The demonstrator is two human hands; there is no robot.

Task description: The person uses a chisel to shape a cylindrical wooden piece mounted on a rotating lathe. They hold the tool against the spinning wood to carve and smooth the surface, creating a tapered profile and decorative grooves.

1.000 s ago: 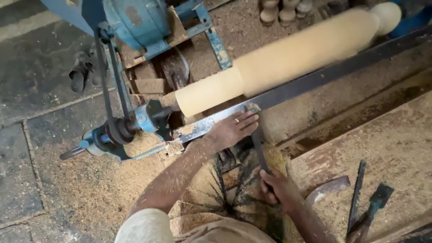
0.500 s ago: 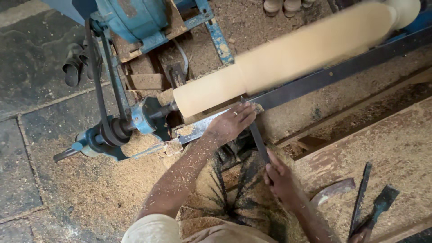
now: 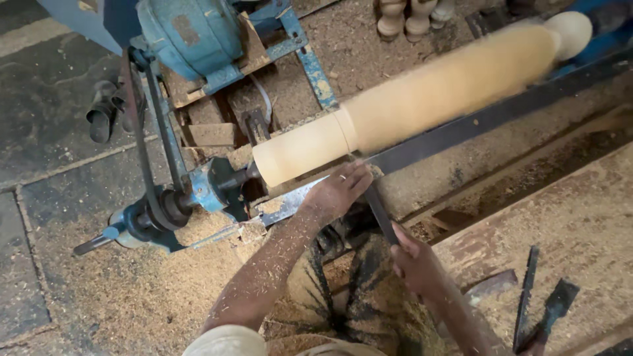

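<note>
The pale wooden cylinder (image 3: 422,99) runs diagonally from the middle of the frame up to the upper right, mounted on a lathe. Its right part is smeared with blur, so the surface detail there is hard to read, and its rounded end (image 3: 570,33) sits close to the frame's top right edge.

The left hand (image 3: 339,191) is in the centre, fingers curled down over the front end of a long dark chisel (image 3: 379,211), pressing it onto the dark tool rest bar (image 3: 475,122) right under the wood. The actual cutting tip is hidden under those fingers. The right hand (image 3: 415,264), lower centre-right, is wrapped closed around the chisel's back end, so the handle is mostly covered.

The blue motor (image 3: 188,29) is cut off at the upper left, with a black belt (image 3: 142,125) dropping to a pulley (image 3: 158,214). Sawdust (image 3: 119,290) coats the floor and both forearms. Two more dark tools (image 3: 541,306) lie on the plank at lower right, partly cropped. The turned pieces (image 3: 412,16) at top centre are cut off too.
</note>
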